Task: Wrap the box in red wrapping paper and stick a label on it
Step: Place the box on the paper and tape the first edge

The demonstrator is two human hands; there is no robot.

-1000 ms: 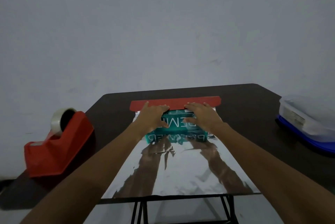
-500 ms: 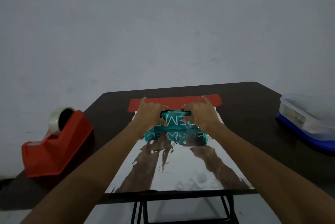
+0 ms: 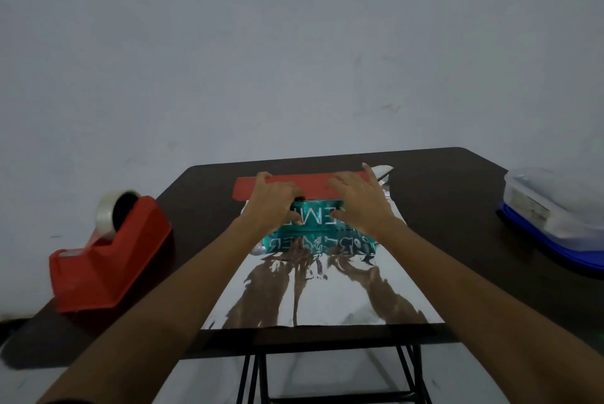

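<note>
A teal box [image 3: 318,219] with white lettering lies on a sheet of wrapping paper [image 3: 327,292], silver side up, on the dark table [image 3: 441,207]. The paper's far edge is folded over toward the box, showing a red flap [image 3: 313,184]. My left hand [image 3: 271,204] grips the box's left part, fingers over the red flap and thumb curled on the front face. My right hand [image 3: 359,204] lies on the box's right part with straight, spread fingers reaching onto the flap. A silver corner of the paper [image 3: 383,172] sticks up beyond my right fingers.
A red tape dispenser [image 3: 108,256] with a roll of clear tape stands at the table's left edge. A clear lidded container on a blue base [image 3: 555,224] sits at the right edge. The table's near edge [image 3: 320,336] lies just past the paper's end; black legs show below.
My right hand has spread its fingers and slid farther right over the red flap. The flap's right end has lifted, baring a silver corner. My left hand stays on the box.
</note>
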